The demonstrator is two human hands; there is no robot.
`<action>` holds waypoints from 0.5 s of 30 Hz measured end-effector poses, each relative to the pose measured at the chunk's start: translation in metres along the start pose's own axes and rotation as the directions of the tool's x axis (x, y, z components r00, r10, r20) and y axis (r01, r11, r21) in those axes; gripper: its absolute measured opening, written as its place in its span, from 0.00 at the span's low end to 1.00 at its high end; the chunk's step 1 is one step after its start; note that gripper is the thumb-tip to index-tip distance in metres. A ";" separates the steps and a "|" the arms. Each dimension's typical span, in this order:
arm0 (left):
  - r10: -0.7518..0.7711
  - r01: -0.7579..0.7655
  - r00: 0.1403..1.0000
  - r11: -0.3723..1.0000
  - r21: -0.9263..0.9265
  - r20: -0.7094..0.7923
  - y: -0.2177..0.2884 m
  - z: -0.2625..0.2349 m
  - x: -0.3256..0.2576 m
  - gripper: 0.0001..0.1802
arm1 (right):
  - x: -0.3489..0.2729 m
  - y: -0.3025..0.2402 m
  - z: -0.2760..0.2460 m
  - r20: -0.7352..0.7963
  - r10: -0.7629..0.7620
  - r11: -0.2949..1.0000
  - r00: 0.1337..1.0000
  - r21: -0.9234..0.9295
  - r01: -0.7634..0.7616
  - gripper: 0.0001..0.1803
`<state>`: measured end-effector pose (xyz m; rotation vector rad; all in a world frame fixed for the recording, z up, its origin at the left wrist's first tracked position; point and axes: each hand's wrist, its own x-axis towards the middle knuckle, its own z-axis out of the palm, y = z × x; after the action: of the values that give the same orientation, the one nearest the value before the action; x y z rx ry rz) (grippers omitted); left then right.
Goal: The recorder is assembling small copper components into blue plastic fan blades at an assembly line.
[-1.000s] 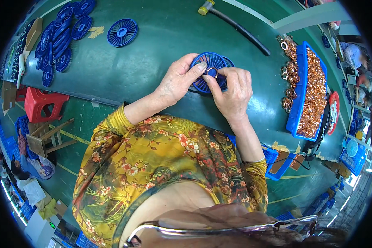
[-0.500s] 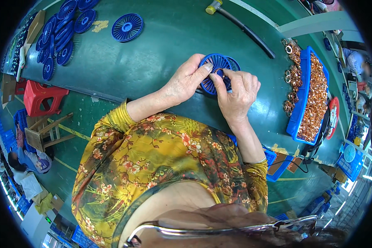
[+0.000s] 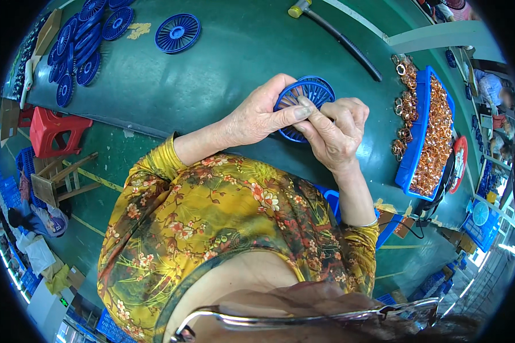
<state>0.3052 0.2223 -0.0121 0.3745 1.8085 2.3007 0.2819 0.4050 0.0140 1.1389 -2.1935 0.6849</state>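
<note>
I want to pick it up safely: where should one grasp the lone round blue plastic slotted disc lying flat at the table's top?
Probably the outer rim of the lone blue slotted disc, pinched from above: it lies flat, apart from the others, its rim free all round.

A dark green counter (image 3: 223, 63) fills the upper part of the view, its near edge running diagonally down toward the right. Below that edge lies a green floor (image 3: 97, 188) marked with yellow lines. A red plastic stool (image 3: 54, 130) and a wooden stool (image 3: 60, 182) stand on the floor by the counter's left end. Blue crates (image 3: 6, 177) sit along the far left. Daylight brightens the lower right corner.
</note>
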 end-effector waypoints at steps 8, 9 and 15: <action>-0.028 0.029 0.990 1.000 0.009 -0.136 -0.001 -0.001 0.003 0.15 | 0.000 -0.002 0.006 -0.023 0.154 0.983 0.988 0.101 -0.151 0.22; -0.029 0.030 0.990 1.000 0.008 -0.136 -0.002 -0.001 0.003 0.15 | -0.001 -0.002 0.006 -0.023 0.155 0.983 0.988 0.101 -0.151 0.22; -0.020 0.053 0.985 0.981 0.187 -0.173 -0.006 -0.002 0.003 0.13 | -0.007 0.002 0.011 0.039 0.028 1.000 0.999 -0.005 -0.028 0.14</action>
<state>0.3012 0.2228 -0.0185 0.1741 2.1077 2.2006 0.2812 0.4029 0.0013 1.1311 -2.2465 0.6746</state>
